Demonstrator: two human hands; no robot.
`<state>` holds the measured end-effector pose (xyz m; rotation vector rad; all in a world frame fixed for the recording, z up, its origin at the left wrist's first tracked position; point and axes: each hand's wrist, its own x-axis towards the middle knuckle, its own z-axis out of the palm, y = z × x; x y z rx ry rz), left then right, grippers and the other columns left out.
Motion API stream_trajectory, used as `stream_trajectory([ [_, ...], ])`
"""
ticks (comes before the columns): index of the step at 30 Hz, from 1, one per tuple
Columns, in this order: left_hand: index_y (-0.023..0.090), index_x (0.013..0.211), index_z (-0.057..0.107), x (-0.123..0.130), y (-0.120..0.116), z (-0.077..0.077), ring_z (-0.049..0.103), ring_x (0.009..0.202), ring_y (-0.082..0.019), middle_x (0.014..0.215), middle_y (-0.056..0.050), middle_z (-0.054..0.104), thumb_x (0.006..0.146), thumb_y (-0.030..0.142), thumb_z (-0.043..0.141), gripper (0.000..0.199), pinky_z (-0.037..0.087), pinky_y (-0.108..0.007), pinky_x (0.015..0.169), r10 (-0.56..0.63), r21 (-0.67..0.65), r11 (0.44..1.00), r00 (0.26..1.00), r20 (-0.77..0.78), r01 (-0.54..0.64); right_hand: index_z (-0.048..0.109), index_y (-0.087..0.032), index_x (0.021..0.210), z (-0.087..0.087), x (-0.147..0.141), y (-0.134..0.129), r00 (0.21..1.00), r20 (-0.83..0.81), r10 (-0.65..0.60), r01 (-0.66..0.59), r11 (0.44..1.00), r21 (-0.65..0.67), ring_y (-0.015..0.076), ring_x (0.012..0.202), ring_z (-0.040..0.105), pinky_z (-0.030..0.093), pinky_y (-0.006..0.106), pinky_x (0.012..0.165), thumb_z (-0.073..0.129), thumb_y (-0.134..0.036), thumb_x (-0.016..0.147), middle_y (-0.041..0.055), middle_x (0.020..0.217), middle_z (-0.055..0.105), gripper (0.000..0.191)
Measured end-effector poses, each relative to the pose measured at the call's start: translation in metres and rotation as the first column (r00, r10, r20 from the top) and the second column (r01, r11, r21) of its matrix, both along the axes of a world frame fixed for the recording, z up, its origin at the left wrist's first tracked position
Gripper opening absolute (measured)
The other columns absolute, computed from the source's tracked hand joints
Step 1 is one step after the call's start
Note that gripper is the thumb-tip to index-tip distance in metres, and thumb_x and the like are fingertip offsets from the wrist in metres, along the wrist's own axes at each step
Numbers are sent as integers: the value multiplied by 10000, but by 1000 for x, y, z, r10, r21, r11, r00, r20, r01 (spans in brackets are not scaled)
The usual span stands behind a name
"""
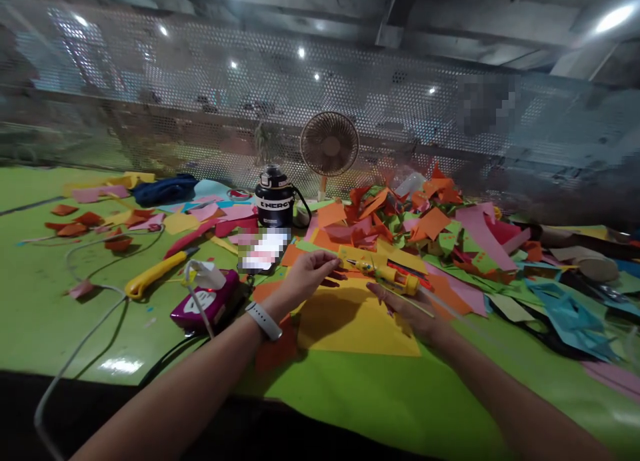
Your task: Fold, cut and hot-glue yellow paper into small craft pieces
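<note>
My left hand (314, 272), wearing a watch with a pale band (265, 321), has its thumb and fingertips pinched together. What it holds, if anything, is too small to make out. My right hand (407, 309) is closed around a thin yellow stick (419, 306) that slants across it. Just beyond its fingers lies a yellow pen-like tool (383, 272) with a dark pointed tip towards my left hand. Beneath both hands is a yellow paper sheet (357, 324), partly in shadow.
A purple power strip (227, 302) with a white plug and a yellow-handled cutter (155, 274) lie at left. Behind are a phone (265, 251), a black bottle (275, 201) and a fan (330, 144). Coloured paper scraps (430, 224) heap up at right. Grey cable (95, 334) crosses the green table.
</note>
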<state>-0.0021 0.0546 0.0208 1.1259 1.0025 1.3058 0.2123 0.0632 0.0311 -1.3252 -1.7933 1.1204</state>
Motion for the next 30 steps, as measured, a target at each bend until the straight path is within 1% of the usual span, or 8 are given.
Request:
stream_trajectory([
  [3,164,790,634,0,0,0,667,652,-146,717,-26,693,752,331,707,186,539,-276,617,0,11,1000,1000,-1,0,635,-218,706,2,-2,-2,1000,-16,-13,13,1000,-13,130,481,452,366,265,451,698,-582,683,-24,531,530,370],
  [6,162,792,634,-1,0,-1,664,650,-142,708,-26,693,748,346,711,205,540,-269,616,-5,23,1000,1000,3,5,584,-211,615,4,-3,-3,999,1,-36,36,999,-20,127,473,443,356,262,443,700,-586,672,-25,501,507,397],
  [8,156,798,634,-1,1,-1,662,650,-138,703,-24,691,745,349,714,216,541,-266,618,-4,22,1000,1000,7,4,537,-208,555,4,-3,-3,999,12,-32,32,999,-8,120,469,436,360,259,448,694,-597,671,-28,485,491,435],
  [10,150,803,635,-1,1,-1,661,653,-136,705,-23,690,743,345,716,219,542,-265,621,-2,18,1000,1000,6,2,514,-205,536,3,-3,-2,1000,5,-21,21,1000,-2,110,463,425,363,253,452,692,-605,668,-33,478,482,458],
  [15,149,810,638,-1,1,-1,662,665,-134,719,-24,693,767,316,693,181,544,-270,632,-3,19,1000,1000,-1,3,570,-194,618,-2,-3,2,1000,-14,3,-3,1000,2,102,458,417,353,244,446,690,-618,662,-38,497,489,443],
  [19,154,820,638,-1,1,-2,669,685,-144,737,-28,697,777,318,683,175,544,-284,646,-5,21,1000,1000,-11,6,575,-196,621,-4,-3,4,1000,-18,-1,2,1000,7,104,445,406,347,247,436,691,-628,655,-37,485,481,449],
  [26,149,809,635,-1,1,-1,667,666,-137,713,-22,688,785,291,667,147,541,-269,629,-1,24,1000,1000,-13,1,584,-189,636,-1,-3,0,999,-33,-9,9,1000,12,102,439,402,348,248,434,680,-637,664,-36,481,476,459],
  [30,149,812,637,0,0,1,664,657,-126,711,-19,689,795,261,650,114,539,-255,624,3,21,1000,1000,-13,-3,620,-182,687,-1,-3,0,1000,-26,-5,5,1000,-6,103,436,400,351,247,427,682,-627,669,-33,473,483,449],
])
